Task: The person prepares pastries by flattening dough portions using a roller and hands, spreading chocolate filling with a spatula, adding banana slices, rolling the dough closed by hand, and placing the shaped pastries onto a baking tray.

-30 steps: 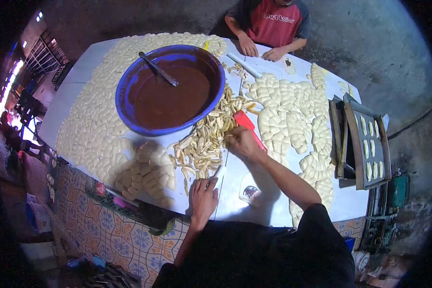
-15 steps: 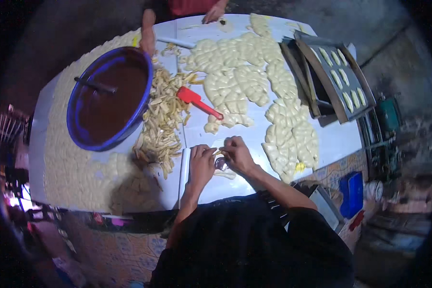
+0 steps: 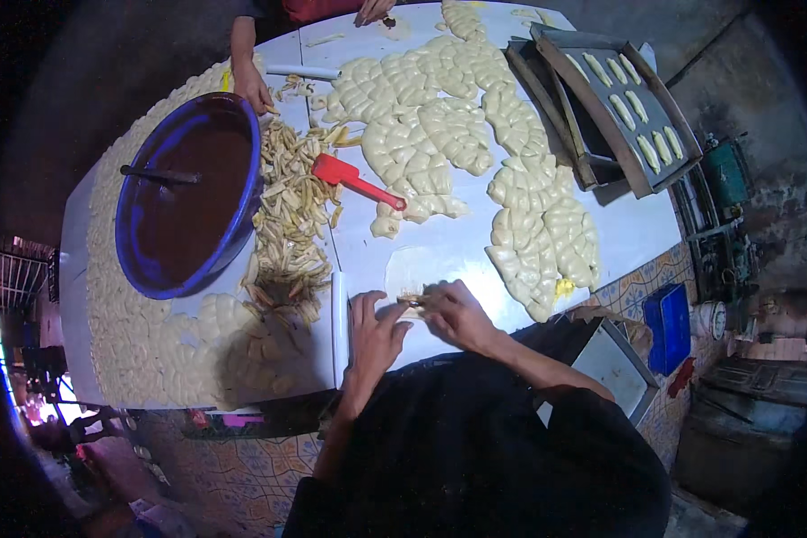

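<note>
A thin, flattened dough sheet lies on the white table before me, brownish filling at its near end. My right hand is over that end, its fingers drawn together at the filling; what they grip is partly hidden. To the left, my left hand has its fingers apart, the tips beside the dough's near edge, holding nothing I can see. A white rolling pin lies left of that hand. Beyond the sheet, a red-handled scraper rests among joined dough portions.
At left stands a blue basin of brown filling with a dark-handled utensil. Yellowish fruit strips are heaped beside it. Another person's hand reaches toward the heap. Trays with shaped dough pieces stand at far right.
My hands have drawn toward me and parted slightly. The dark filling patch seen before is now covered, and the sheet extends away from my hands. The other person's hand has moved onto the strips.
</note>
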`<state>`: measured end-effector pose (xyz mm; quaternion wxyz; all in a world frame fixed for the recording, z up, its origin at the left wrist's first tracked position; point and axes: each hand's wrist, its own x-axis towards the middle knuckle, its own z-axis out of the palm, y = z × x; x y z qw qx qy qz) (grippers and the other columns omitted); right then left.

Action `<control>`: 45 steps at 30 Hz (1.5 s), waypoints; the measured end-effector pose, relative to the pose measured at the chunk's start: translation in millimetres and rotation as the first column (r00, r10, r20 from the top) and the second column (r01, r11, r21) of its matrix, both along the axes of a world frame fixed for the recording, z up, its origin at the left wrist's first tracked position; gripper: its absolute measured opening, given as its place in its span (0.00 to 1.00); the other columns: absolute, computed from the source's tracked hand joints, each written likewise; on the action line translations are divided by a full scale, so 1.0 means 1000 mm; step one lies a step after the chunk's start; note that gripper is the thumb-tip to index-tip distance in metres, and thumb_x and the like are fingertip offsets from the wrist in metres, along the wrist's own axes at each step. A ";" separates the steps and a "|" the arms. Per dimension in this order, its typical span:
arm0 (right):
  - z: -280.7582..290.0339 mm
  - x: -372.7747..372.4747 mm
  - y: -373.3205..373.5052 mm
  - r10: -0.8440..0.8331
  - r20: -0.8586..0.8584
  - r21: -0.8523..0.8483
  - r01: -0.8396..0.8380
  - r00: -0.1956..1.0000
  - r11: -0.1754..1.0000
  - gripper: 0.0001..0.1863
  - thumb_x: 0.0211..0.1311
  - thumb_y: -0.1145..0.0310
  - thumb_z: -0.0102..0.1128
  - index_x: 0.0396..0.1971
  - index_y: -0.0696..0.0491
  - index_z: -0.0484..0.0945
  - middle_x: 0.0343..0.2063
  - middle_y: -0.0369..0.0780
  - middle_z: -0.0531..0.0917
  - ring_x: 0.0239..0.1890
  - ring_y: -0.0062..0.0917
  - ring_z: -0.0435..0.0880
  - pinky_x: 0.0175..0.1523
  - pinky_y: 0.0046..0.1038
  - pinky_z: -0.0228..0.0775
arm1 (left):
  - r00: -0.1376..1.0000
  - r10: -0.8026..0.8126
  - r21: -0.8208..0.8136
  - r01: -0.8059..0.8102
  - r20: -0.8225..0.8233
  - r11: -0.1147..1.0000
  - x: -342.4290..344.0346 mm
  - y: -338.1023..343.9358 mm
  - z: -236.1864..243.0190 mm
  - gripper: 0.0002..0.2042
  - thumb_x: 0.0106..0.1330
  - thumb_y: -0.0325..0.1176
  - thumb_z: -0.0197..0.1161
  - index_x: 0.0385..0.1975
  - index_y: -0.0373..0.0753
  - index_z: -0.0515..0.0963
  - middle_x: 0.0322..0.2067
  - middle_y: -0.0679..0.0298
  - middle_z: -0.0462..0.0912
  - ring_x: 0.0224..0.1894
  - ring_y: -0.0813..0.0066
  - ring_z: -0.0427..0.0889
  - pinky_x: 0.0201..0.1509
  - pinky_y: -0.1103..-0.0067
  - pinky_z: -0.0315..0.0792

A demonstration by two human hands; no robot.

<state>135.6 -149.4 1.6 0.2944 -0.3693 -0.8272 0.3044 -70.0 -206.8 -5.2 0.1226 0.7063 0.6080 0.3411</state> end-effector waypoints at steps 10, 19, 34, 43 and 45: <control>-0.003 -0.016 0.024 -0.262 -0.074 -0.370 0.217 0.962 0.903 0.14 0.55 0.80 0.61 0.43 0.58 0.84 0.39 0.48 0.82 0.43 0.49 0.83 0.50 0.41 0.76 | 0.977 0.179 0.043 -0.185 0.119 0.982 0.014 0.037 -0.019 0.08 0.53 0.18 0.64 0.30 0.38 0.83 0.37 0.57 0.74 0.47 0.56 0.70 0.52 0.63 0.65; -0.021 -0.004 0.012 -0.030 0.061 0.121 0.022 0.998 0.992 0.19 0.57 0.78 0.64 0.50 0.62 0.75 0.49 0.53 0.77 0.46 0.48 0.79 0.52 0.40 0.75 | 0.983 0.028 0.030 -0.023 -0.184 0.999 0.015 0.027 0.003 0.14 0.56 0.22 0.63 0.44 0.36 0.82 0.42 0.57 0.75 0.54 0.53 0.69 0.61 0.58 0.60; -0.037 -0.050 0.053 -0.412 0.417 0.160 0.381 0.810 0.911 0.36 0.75 0.51 0.42 0.72 0.63 0.57 0.74 0.61 0.53 0.77 0.52 0.50 0.75 0.54 0.46 | 0.904 0.106 -0.158 -0.186 -0.415 0.970 0.017 0.103 -0.033 0.34 0.76 0.44 0.46 0.72 0.23 0.54 0.75 0.34 0.46 0.78 0.38 0.41 0.77 0.45 0.36; -0.025 -0.012 0.028 -0.094 0.259 0.046 0.085 0.961 0.995 0.34 0.73 0.56 0.49 0.70 0.64 0.59 0.72 0.58 0.60 0.74 0.52 0.59 0.74 0.49 0.54 | 0.974 -0.194 -0.150 0.176 -0.116 0.973 -0.003 0.060 -0.024 0.28 0.73 0.35 0.52 0.69 0.26 0.63 0.72 0.40 0.58 0.77 0.42 0.51 0.78 0.50 0.43; -0.028 -0.020 0.034 -0.124 0.338 0.098 0.097 0.933 0.990 0.35 0.73 0.56 0.50 0.70 0.64 0.58 0.72 0.56 0.59 0.75 0.50 0.58 0.75 0.48 0.52 | 0.949 -0.210 -0.221 0.158 -0.235 0.962 0.001 0.059 -0.026 0.28 0.73 0.33 0.51 0.70 0.25 0.60 0.74 0.40 0.55 0.78 0.42 0.49 0.78 0.49 0.41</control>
